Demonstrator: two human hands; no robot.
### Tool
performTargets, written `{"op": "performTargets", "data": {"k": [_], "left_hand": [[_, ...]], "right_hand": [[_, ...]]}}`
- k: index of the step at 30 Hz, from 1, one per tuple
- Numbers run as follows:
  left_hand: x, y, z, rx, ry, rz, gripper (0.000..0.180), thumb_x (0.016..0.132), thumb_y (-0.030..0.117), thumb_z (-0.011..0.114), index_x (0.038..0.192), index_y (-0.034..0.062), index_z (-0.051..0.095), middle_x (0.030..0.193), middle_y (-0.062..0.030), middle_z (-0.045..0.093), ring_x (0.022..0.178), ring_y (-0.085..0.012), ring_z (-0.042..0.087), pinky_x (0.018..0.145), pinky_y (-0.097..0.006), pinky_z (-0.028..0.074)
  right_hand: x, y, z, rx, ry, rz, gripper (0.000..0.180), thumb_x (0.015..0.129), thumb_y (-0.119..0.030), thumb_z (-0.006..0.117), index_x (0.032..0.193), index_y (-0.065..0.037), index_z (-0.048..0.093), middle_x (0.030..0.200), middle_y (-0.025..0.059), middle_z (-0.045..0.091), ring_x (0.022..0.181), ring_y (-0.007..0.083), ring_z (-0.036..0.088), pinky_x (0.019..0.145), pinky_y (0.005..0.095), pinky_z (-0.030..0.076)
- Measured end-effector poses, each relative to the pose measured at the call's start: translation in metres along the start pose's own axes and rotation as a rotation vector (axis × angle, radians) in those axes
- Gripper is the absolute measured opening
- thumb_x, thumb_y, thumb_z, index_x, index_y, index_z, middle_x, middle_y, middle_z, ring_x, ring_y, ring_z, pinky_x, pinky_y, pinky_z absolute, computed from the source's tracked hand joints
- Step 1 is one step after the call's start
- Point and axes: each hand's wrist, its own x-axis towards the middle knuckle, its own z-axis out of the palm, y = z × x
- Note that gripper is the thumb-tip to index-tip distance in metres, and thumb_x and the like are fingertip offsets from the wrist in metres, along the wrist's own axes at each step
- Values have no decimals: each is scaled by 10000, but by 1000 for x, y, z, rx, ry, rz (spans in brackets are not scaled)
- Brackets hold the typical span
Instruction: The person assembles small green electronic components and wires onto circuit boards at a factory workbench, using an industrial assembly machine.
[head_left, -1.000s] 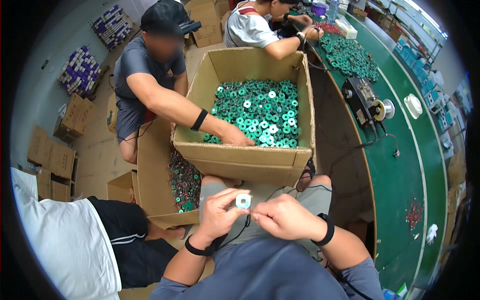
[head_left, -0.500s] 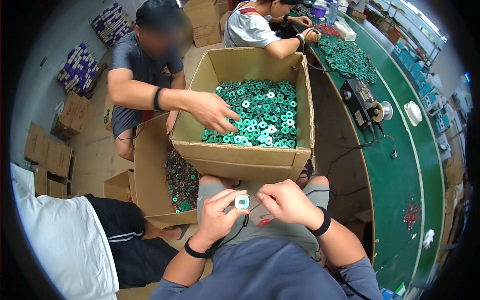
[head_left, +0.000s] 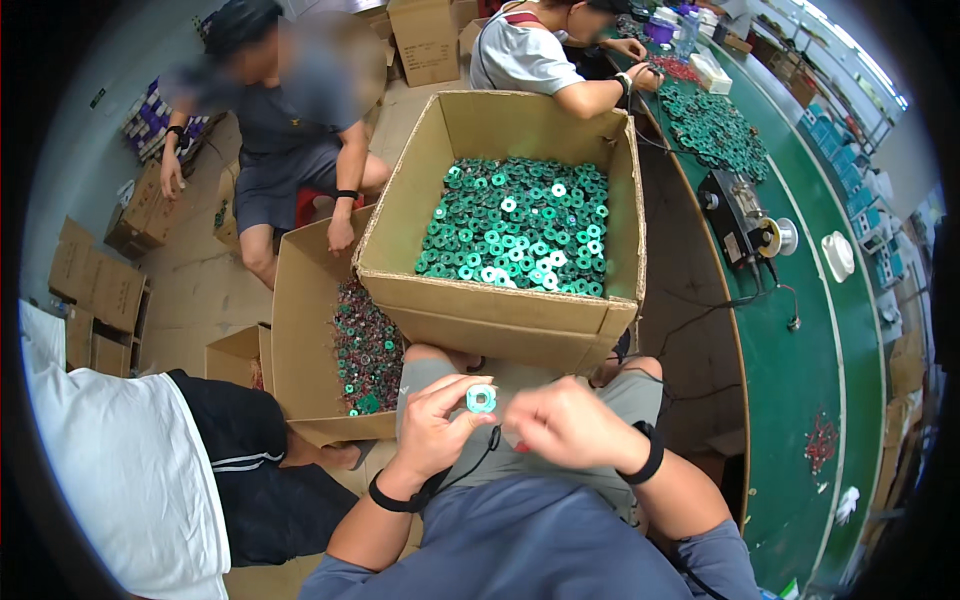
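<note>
Left hand (head_left: 432, 430) pinching green coil (head_left: 481, 399), right hand (head_left: 565, 425) beside

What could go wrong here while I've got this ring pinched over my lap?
The green ring is held only at the left hand's fingertips, so it may drop between the knees. The full box sits close against the knees; a nudge might tip it. The right hand hides its work.

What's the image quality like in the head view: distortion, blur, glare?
Head view: strong fisheye, the green bench edge bows and a black vignette rings the frame; light is even and soft, no harsh shadows or glare; the right hand is slightly motion-blurred, while the left hand and its small teal ring read sharp; the cardboard box is crisp.
</note>
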Motion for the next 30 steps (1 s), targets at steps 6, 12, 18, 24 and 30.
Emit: {"op": "performTargets", "data": {"k": [6, 12, 18, 24, 30], "left_hand": [[0, 0, 1, -1, 3, -25, 384, 747, 39, 792, 1118, -5, 702, 969, -112, 718, 836, -205, 699, 739, -311, 555], [0, 0, 7, -36, -16, -30, 377, 745, 27, 787, 1111, -6, 705, 962, -124, 713, 828, -211, 699, 735, -311, 549], [-5, 2, 16, -18, -47, -48, 353, 760, 16, 788, 1100, -28, 705, 962, -106, 717, 827, -161, 694, 742, -281, 562], [2, 4, 28, 68, -103, 6, 356, 751, 36, 801, 1088, -25, 706, 933, -120, 714, 801, -190, 697, 725, -294, 554], [-2, 5, 27, 97, -150, 58, 363, 737, 46, 809, 1082, -13, 710, 910, -121, 708, 789, -195, 692, 714, -301, 552]], "right_hand": [[-5, 7, -1, -44, 8, 23, 148, 889, -89, 548, 830, -13, 661, 697, 161, 658, 619, 324, 660, 589, 387, 518], [-7, 8, -4, -110, 118, 175, 168, 891, -112, 575, 754, -15, 587, 668, 196, 612, 642, 401, 621, 587, 461, 491], [-21, 25, -2, -194, 156, 31, 112, 864, -86, 575, 766, -33, 590, 658, 165, 604, 611, 374, 609, 574, 425, 491], [-36, 33, -4, -257, 157, 111, 100, 845, -121, 605, 771, -54, 611, 664, 190, 606, 667, 404, 627, 618, 495, 505], [-47, 53, -9, -352, 274, 208, 132, 853, -129, 606, 768, -29, 598, 668, 200, 615, 649, 410, 628, 594, 498, 503]]}}
